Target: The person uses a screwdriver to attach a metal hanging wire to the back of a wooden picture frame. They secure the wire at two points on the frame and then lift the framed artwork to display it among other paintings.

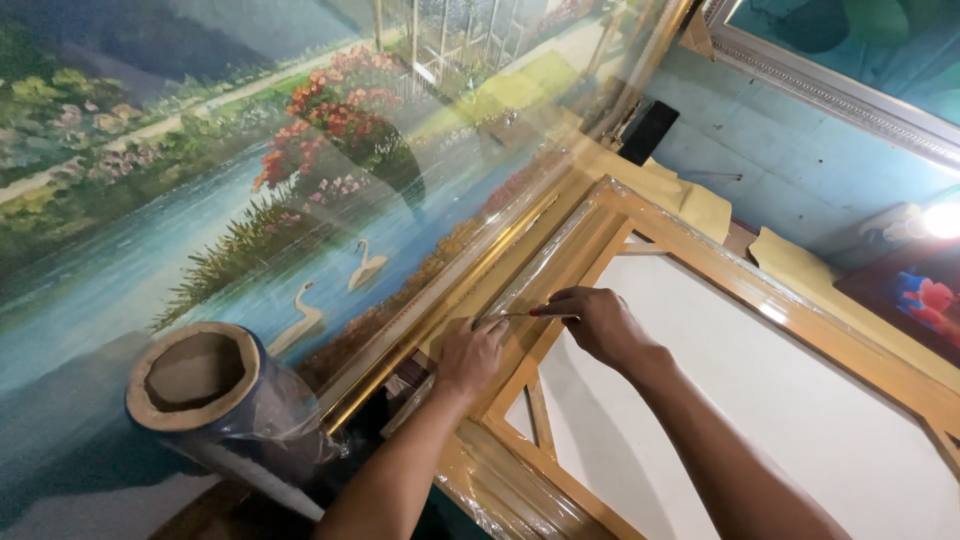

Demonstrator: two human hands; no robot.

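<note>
The person works on the back of a wooden frame (700, 255) that lies flat, wrapped in clear film (545, 275). Both hands meet at the frame's left rail, near its top corner.

The left hand (468, 358) rests flat on the rail, fingers pressed down on the film, holding it against the wood. It does not close around anything; the fingers lie together, slightly bent.

The right hand (598, 322) pinches a thin blade (505, 316) with a dark red handle end between thumb and fingers. The blade points left, and its tip lies on the film just above the left hand's fingers, close to touching them. I cannot tell if the tip cuts into the film.

Inside the frame is a white backing (760, 400), with a short wooden brace (540, 415) crossing the corner below the hands. The film shines along the rails and wrinkles at the bottom left corner of the frame.

To the left of the frame stands a big painting (250, 200) of a river with 2 swans and red flowers, in a gold edge (440, 320), also under film. In front of the painting, near the bottom left, stands a roll (215, 400) of film with a wide cardboard core. Yellow paper (700, 200) lies past the frame's top corner, against a blue wall (790, 160). Another framed picture (850, 90) hangs at the top right.
</note>
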